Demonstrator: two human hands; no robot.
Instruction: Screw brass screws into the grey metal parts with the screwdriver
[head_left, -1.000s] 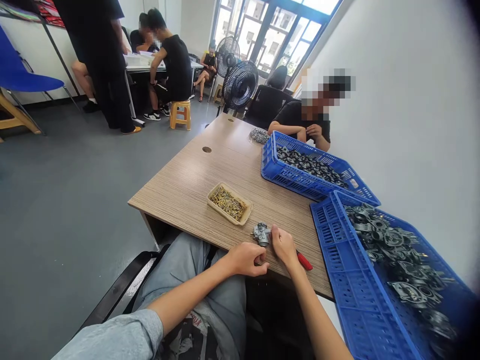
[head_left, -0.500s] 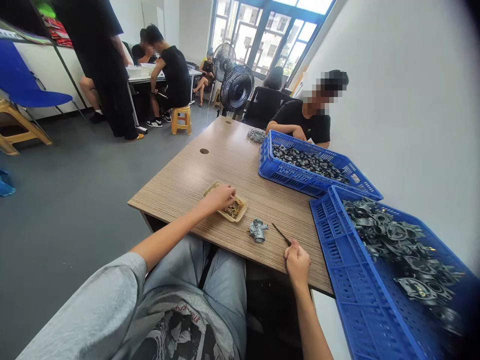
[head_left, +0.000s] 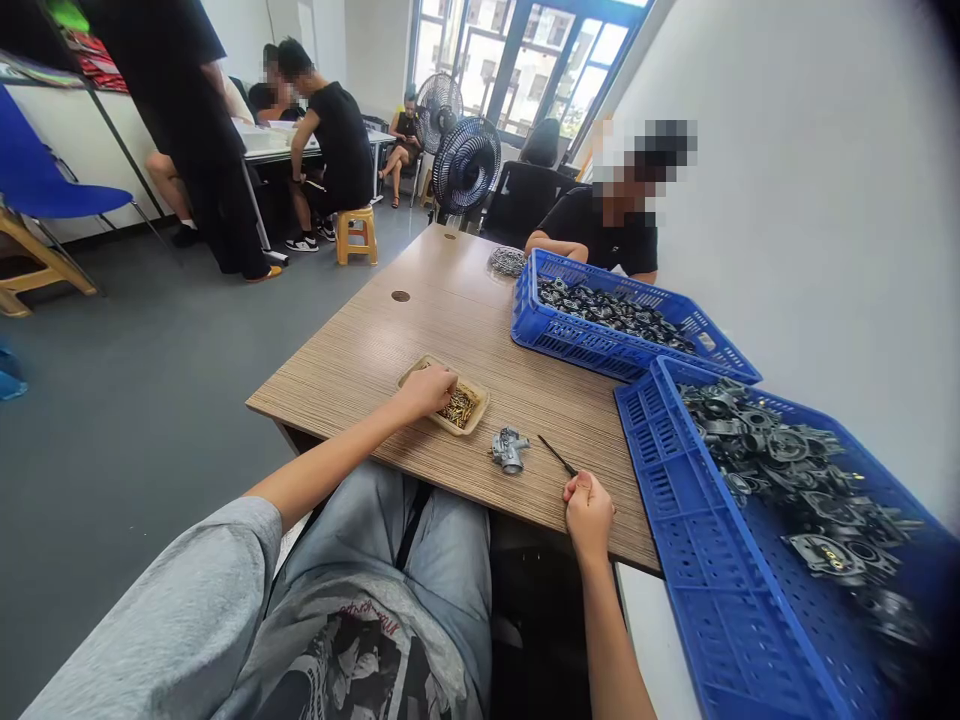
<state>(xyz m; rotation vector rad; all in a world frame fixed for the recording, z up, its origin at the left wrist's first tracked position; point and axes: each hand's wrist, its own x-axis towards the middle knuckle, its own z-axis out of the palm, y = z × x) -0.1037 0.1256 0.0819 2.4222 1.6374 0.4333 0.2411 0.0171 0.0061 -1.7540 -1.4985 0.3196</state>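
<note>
1. The fingertips of the left hand [head_left: 427, 390] are hidden at the tray [head_left: 482, 408], so whether anything is pinched cannot be told; some brass pieces [head_left: 459, 408] are covered by it.
2. The handle of the thin tool [head_left: 556, 453] is largely concealed by the right hand [head_left: 590, 508].
3. The fine fittings of the metal part [head_left: 511, 450] are too small to be told.
4. The near crate [head_left: 701, 540] is cut off by the bottom edge; its lower-right castings [head_left: 892, 612] are blurred.
5. The seated co-worker [head_left: 634, 240] is partly hidden by the far crate [head_left: 566, 345].
</note>
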